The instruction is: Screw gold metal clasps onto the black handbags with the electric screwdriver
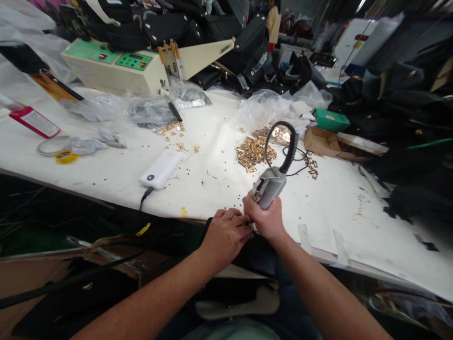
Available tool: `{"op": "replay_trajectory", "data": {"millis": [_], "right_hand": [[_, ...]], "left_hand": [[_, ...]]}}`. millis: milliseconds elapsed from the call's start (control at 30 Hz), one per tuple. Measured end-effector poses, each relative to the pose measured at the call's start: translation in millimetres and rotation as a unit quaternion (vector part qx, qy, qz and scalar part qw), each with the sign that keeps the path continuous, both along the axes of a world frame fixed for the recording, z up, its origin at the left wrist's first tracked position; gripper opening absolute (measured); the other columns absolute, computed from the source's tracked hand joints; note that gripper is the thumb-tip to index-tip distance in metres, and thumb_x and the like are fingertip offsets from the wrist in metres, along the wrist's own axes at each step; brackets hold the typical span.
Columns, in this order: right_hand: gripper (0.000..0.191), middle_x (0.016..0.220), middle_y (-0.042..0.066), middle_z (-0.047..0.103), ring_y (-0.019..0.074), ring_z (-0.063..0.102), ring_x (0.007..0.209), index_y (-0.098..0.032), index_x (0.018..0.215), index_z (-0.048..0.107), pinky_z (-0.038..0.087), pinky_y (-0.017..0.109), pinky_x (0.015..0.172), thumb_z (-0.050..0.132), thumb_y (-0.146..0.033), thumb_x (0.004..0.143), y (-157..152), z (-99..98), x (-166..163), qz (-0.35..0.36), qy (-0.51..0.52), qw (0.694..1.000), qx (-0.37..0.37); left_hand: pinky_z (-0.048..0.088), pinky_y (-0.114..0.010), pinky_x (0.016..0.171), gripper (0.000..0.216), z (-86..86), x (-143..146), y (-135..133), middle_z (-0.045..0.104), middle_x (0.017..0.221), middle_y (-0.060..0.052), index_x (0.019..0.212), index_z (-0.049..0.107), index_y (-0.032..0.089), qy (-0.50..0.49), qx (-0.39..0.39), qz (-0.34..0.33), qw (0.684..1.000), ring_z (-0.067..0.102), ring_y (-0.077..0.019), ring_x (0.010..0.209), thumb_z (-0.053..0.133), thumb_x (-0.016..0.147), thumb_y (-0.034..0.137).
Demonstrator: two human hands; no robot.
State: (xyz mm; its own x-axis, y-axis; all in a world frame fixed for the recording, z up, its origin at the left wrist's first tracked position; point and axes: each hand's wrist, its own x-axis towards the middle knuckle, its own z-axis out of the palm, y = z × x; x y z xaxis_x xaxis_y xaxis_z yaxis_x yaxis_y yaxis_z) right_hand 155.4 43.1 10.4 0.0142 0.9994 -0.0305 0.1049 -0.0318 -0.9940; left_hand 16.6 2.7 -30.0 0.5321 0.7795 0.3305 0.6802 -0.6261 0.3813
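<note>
My right hand (267, 218) is wrapped round a grey electric screwdriver (272, 186), held tip down with its black cable looping up from the top. Close beside it, my left hand (228, 233) has its fingers bent and pressed down on a dark piece (206, 230) at the table's front edge, seemingly part of a black bag. The screwdriver's tip and the spot under the fingertips are hidden by both hands. Below, a black and beige bag part (240, 300) lies over my lap. Gold metal fittings (253, 153) form a pile behind the screwdriver.
On the white table (212, 123) lie a white power bank (162, 169), a red-labelled bottle (34, 120) and plastic bags (264, 108). A beige machine (116, 68) stands at the back left. Cardboard trays (322, 140) sit right; black bags (247, 52) are heaped behind.
</note>
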Motion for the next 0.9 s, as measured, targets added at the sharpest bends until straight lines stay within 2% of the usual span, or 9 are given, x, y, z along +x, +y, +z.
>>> {"op": "replay_trajectory", "data": {"millis": [200, 400, 500, 567, 633, 700, 767, 833, 900], "right_hand": [[0.038, 0.049, -0.003, 0.048, 0.0097, 0.042, 0.046, -0.019, 0.057, 0.049, 0.037, 0.023, 0.046, 0.07, -0.043, 0.078, 0.2, 4.8, -1.3, -0.013, 0.009, 1.0, 0.001], [0.05, 0.048, -0.001, 0.052, 0.0094, 0.044, 0.044, -0.017, 0.058, 0.054, 0.037, 0.021, 0.043, 0.074, -0.058, 0.077, 2.4, 7.3, 2.6, -0.001, 0.055, 0.998, -0.002], [0.05, 0.05, 0.0, 0.056, 0.0103, 0.047, 0.043, -0.016, 0.063, 0.058, 0.038, 0.021, 0.042, 0.073, -0.061, 0.078, 2.9, 15.4, 9.9, -0.009, 0.087, 0.996, 0.016], [0.05, 0.052, 0.0, 0.057, 0.0114, 0.048, 0.044, -0.016, 0.068, 0.06, 0.04, 0.023, 0.043, 0.071, -0.063, 0.079, 4.6, 24.3, 18.5, -0.045, 0.088, 0.995, 0.029], [0.049, 0.057, 0.0, 0.058, 0.013, 0.05, 0.048, -0.015, 0.077, 0.064, 0.041, 0.024, 0.046, 0.068, -0.064, 0.081, 8.1, 32.5, 30.2, -0.085, 0.039, 0.995, 0.04], [0.048, 0.066, 0.001, 0.061, 0.0155, 0.054, 0.057, -0.016, 0.093, 0.066, 0.044, 0.026, 0.054, 0.064, -0.064, 0.085, 12.1, 35.2, 43.9, -0.091, -0.078, 0.991, 0.054], [0.044, 0.083, 0.003, 0.066, 0.0188, 0.059, 0.072, -0.018, 0.11, 0.066, 0.046, 0.029, 0.067, 0.058, -0.057, 0.092, 14.3, 30.0, 57.4, -0.049, -0.237, 0.968, 0.06], [0.039, 0.106, 0.007, 0.067, 0.0218, 0.062, 0.091, -0.02, 0.125, 0.062, 0.046, 0.032, 0.081, 0.054, -0.042, 0.094, 14.1, 19.0, 68.3, 0.007, -0.37, 0.928, 0.047], [0.042, 0.115, 0.01, 0.066, 0.0243, 0.061, 0.102, -0.02, 0.127, 0.063, 0.045, 0.034, 0.09, 0.062, -0.028, 0.086, 13.6, 6.7, 75.3, 0.014, -0.407, 0.912, 0.045]], "left_hand": [[0.039, -0.04, 0.085, 0.011, 3.5, -1.5, -0.7, 0.075, 0.112, 0.005, 0.101, 0.075, 0.032, 0.005, -0.016, 0.0, 1.0, 0.058, -0.0219, 0.107, 0.07, 0.091, 0.032], [0.042, -0.039, 0.086, 0.012, 6.7, -2.4, -0.9, 0.076, 0.109, 0.001, 0.102, 0.077, 0.032, 0.02, -0.027, -0.006, 0.999, 0.058, -0.0222, 0.109, 0.07, 0.091, 0.033], [0.043, -0.039, 0.087, 0.014, 4.8, -4.2, 0.1, 0.075, 0.114, 0.0, 0.104, 0.077, 0.032, 0.019, -0.028, -0.009, 0.999, 0.058, -0.0222, 0.11, 0.069, 0.092, 0.033], [0.044, -0.039, 0.088, 0.016, 4.3, -5.8, 0.9, 0.073, 0.119, -0.001, 0.105, 0.076, 0.032, 0.012, -0.039, -0.015, 0.999, 0.059, -0.0221, 0.111, 0.07, 0.091, 0.032], [0.045, -0.04, 0.09, 0.019, 7.2, -7.0, 1.0, 0.072, 0.122, -0.002, 0.108, 0.075, 0.031, 0.002, -0.052, -0.013, 0.999, 0.059, -0.0221, 0.112, 0.072, 0.089, 0.03], [0.046, -0.04, 0.092, 0.026, 14.1, -7.3, -0.6, 0.071, 0.121, -0.004, 0.113, 0.073, 0.027, 0.0, -0.056, 0.002, 0.998, 0.059, -0.0228, 0.112, 0.074, 0.087, 0.027], [0.047, -0.041, 0.092, 0.032, 22.8, -7.4, -4.4, 0.072, 0.113, -0.007, 0.117, 0.07, 0.023, 0.021, -0.052, 0.03, 0.998, 0.06, -0.0247, 0.108, 0.075, 0.085, 0.026], [0.048, -0.043, 0.091, 0.032, 27.8, -9.1, -8.8, 0.073, 0.104, -0.008, 0.117, 0.069, 0.021, 0.061, -0.05, 0.057, 0.995, 0.062, -0.0268, 0.102, 0.072, 0.086, 0.027], [0.047, -0.045, 0.093, 0.024, 25.8, -13.1, -9.1, 0.074, 0.107, -0.008, 0.111, 0.072, 0.023, 0.101, -0.062, 0.07, 0.99, 0.065, -0.0283, 0.103, 0.066, 0.089, 0.031]]}}
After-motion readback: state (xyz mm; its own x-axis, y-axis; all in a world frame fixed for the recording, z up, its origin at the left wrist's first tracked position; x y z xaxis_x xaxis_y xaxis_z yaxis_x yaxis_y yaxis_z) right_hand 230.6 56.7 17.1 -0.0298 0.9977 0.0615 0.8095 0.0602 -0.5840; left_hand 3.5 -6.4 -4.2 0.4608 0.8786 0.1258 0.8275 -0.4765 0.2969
